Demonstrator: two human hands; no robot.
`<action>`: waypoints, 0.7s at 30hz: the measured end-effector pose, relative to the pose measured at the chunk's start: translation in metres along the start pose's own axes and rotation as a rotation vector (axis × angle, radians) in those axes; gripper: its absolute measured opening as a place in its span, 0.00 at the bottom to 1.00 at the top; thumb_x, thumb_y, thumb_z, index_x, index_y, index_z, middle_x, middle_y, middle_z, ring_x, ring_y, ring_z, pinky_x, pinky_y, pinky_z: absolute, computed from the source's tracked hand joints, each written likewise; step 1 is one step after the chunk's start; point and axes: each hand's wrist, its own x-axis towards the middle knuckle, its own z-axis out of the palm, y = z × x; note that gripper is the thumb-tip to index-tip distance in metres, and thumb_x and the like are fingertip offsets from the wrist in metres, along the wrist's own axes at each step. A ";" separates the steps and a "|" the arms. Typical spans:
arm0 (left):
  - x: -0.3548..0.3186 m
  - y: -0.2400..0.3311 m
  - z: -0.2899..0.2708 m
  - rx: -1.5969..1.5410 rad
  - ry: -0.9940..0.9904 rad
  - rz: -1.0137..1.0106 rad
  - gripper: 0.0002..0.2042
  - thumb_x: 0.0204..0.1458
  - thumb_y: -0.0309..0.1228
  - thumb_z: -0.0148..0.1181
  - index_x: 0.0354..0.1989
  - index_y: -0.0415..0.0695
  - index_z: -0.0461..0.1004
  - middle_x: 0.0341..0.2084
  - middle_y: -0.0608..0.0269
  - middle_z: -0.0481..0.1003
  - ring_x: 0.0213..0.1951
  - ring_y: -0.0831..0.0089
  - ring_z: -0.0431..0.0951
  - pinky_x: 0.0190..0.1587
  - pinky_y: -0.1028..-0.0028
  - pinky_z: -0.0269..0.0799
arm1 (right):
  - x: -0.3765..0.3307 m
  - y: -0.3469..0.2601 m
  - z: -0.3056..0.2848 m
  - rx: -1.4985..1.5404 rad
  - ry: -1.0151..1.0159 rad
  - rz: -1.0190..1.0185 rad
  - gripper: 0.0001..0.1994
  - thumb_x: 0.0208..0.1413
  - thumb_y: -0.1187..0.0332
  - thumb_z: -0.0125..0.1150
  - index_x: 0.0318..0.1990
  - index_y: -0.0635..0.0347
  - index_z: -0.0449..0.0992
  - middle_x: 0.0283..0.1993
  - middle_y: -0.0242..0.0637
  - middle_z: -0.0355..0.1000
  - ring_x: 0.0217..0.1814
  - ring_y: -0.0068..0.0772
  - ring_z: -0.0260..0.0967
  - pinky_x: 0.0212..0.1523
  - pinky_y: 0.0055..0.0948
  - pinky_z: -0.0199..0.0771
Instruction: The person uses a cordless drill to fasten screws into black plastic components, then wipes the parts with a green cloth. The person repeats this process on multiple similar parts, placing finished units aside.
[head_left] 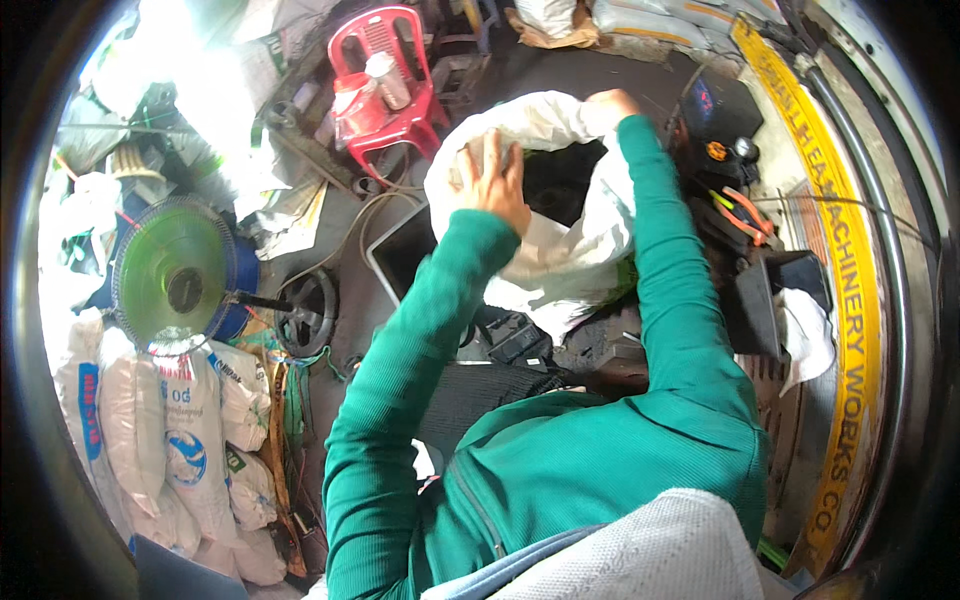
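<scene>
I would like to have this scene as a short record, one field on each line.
Left hand: on the left rim of the sack
Right hand: at the far right rim
Sack: white, mouth open, dark inside
Ahead, left: red chair
Far left: green fan; white bags nearer
Right: orange-handled pliers

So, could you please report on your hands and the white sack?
Left hand spread on left rim of white sack; right hand at far-right rim, grip unclear. Sack's mouth open, dark inside. Red chair beyond, leftward.
</scene>
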 end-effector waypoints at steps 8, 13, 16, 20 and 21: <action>0.081 -0.072 0.085 0.010 -0.213 -0.259 0.36 0.40 0.41 0.61 0.62 0.57 0.57 0.62 0.69 0.56 0.55 0.64 0.67 0.53 0.45 0.58 | 0.002 0.054 0.006 1.645 -0.043 0.033 0.22 0.43 0.77 0.43 0.48 0.67 0.71 0.37 0.35 0.73 0.36 0.32 0.70 0.39 0.30 0.71; 0.087 -0.068 0.104 -0.777 -0.294 -0.083 0.16 0.40 0.28 0.51 0.39 0.47 0.78 0.32 0.55 0.77 0.37 0.60 0.78 0.41 0.71 0.73 | 0.045 0.149 0.022 1.414 0.425 0.451 0.17 0.47 0.65 0.53 0.44 0.60 0.77 0.39 0.39 0.74 0.33 0.36 0.70 0.26 0.38 0.71; 0.094 -0.150 0.130 -1.269 -0.202 0.176 0.16 0.36 0.23 0.51 0.37 0.40 0.77 0.30 0.53 0.77 0.32 0.61 0.76 0.38 0.73 0.72 | 0.054 0.092 0.023 0.692 0.505 0.407 0.17 0.44 0.60 0.59 0.43 0.57 0.76 0.42 0.41 0.74 0.39 0.42 0.70 0.36 0.36 0.71; 0.076 -0.131 0.109 -1.883 -0.232 -0.751 0.11 0.35 0.22 0.52 0.30 0.39 0.76 0.26 0.55 0.74 0.27 0.65 0.74 0.31 0.74 0.69 | -0.057 -0.050 -0.002 0.087 0.837 -0.443 0.14 0.47 0.63 0.57 0.42 0.55 0.75 0.43 0.43 0.73 0.45 0.40 0.69 0.48 0.33 0.67; 0.076 -0.134 0.113 -1.879 -0.170 -0.808 0.09 0.36 0.23 0.52 0.27 0.40 0.76 0.24 0.56 0.73 0.25 0.67 0.73 0.29 0.74 0.69 | -0.088 -0.086 -0.001 0.108 0.780 -0.745 0.12 0.49 0.65 0.56 0.41 0.55 0.76 0.39 0.42 0.73 0.43 0.39 0.70 0.45 0.34 0.68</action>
